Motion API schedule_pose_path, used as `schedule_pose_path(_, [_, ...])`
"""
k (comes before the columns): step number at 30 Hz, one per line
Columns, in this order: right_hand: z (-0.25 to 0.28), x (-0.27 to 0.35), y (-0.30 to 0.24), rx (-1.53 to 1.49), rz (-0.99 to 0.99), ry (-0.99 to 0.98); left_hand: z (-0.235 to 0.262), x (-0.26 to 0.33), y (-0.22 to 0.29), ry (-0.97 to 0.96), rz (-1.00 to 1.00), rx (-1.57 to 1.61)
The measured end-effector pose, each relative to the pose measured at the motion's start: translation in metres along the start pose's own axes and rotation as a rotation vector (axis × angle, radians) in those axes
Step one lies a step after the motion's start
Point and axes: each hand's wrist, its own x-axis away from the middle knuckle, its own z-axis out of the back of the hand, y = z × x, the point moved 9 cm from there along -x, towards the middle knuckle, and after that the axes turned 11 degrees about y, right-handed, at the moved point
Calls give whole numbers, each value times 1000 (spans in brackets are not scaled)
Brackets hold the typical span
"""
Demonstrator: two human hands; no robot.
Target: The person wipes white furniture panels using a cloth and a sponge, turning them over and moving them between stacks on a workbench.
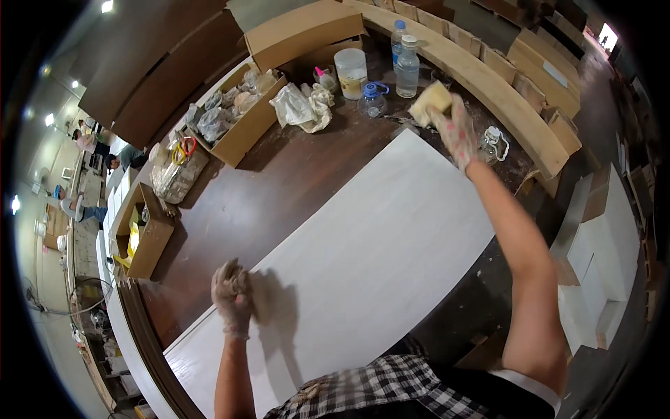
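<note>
A long white board (363, 230) lies slantwise across the brown table (230, 216). My right hand (457, 133), in a thin glove with pinkish patches, reaches past the board's far end. It grips a pale yellow sponge (431, 102), slightly blurred. Over the board's left edge, my gloved left hand (234, 297) has its fingers curled closed, and its shadow falls on the white surface. Whatever it may hold is hidden. Near the sponge stand a clear bottle (407, 73), a squat bottle with a blue cap (373, 103) and a white tub (351, 73).
A cardboard box of plastic bags (241, 129) and a crumpled white bag (303, 106) sit at the back. Another open box (150, 237) is at the left. A curved wooden frame (481, 59) borders the far right. White boxes (597, 258) stand at right. People (73, 206) work far left.
</note>
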Motion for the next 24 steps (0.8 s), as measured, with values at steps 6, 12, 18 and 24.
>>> schedule_pose_path(6, [23, 50, 72, -632, -489, 212, -189, -33, 116, -349, -317, -191])
schedule_pose_path(12, [7, 48, 73, -425, -327, 163, -380, -77, 208, -624, -555, -419])
schedule_pose_path(18, [4, 47, 80, -491, -290, 125, -390, -99, 243, -482, -325, -129])
schedule_pose_path(24, [3, 40, 87, -404, -249, 94, -253, -65, 114, -422, -141, -94])
